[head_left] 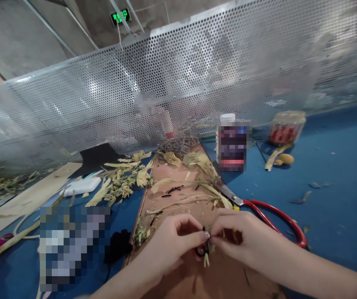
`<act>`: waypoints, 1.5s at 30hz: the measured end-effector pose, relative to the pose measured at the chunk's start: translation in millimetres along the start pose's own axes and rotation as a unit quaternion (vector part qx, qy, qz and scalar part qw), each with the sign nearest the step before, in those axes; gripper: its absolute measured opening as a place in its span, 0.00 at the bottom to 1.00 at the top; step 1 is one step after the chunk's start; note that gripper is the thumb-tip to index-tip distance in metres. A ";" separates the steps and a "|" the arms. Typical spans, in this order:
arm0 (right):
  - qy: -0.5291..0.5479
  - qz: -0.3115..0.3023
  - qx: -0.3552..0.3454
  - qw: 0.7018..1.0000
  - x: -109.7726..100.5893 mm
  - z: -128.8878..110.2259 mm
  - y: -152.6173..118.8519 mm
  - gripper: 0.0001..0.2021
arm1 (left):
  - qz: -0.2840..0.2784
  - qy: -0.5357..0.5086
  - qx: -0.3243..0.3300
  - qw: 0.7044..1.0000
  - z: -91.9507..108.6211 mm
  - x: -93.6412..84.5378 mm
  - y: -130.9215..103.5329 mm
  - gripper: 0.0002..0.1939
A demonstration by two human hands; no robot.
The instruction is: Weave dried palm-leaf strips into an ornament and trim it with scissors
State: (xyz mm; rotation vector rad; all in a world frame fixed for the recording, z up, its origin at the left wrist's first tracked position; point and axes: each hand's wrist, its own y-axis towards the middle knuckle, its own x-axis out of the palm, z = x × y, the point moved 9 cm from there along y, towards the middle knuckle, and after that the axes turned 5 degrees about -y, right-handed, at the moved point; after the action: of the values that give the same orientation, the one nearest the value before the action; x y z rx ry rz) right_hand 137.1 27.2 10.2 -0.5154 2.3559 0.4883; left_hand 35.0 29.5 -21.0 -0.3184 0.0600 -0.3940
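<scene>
My left hand and my right hand meet over a brown board, their fingertips pinched close together. Between and just under the fingertips is a small dark looped piece with a pale forked end hanging down. Both hands are closed on this small piece; its upper part is hidden by the fingers. Scissors with red handles lie beyond my right hand, blades resting on the board's edge. Dried pale leaves and short dark bits are scattered on the board.
Blue table carries a white-capped bottle, a lidded jar, dried plant pieces, a white object and a black bundle. Tangled wire lies at the board's far end. A perforated metal screen stands behind.
</scene>
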 end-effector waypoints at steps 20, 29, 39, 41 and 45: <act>-0.133 0.057 -0.117 0.982 5.8 -31.4 -16.4 0.10 | 0.006 -0.010 0.017 1.000 2.2 -3.4 1.0 0.13; -0.208 0.061 -0.167 0.962 1.9 -43.2 -20.9 0.08 | -0.015 -0.033 0.011 0.999 -2.4 -1.4 1.6 0.13; -0.285 0.060 -0.219 0.931 8.7 -47.5 -25.9 0.09 | -0.010 -0.004 0.039 0.999 4.3 -3.2 1.4 0.12; -0.295 0.053 -0.226 0.927 9.6 -48.8 -26.0 0.08 | -0.010 0.002 0.049 0.999 7.2 -3.1 1.6 0.11; -0.280 0.045 -0.246 0.927 6.6 -51.8 -27.7 0.09 | -0.009 0.026 0.063 0.998 12.9 -2.3 -0.9 0.10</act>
State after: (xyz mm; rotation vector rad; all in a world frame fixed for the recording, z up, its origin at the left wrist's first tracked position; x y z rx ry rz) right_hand 118.3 -22.2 36.6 -0.4146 1.7043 1.1230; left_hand 34.1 33.4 -8.5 -0.1852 0.0823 -0.4212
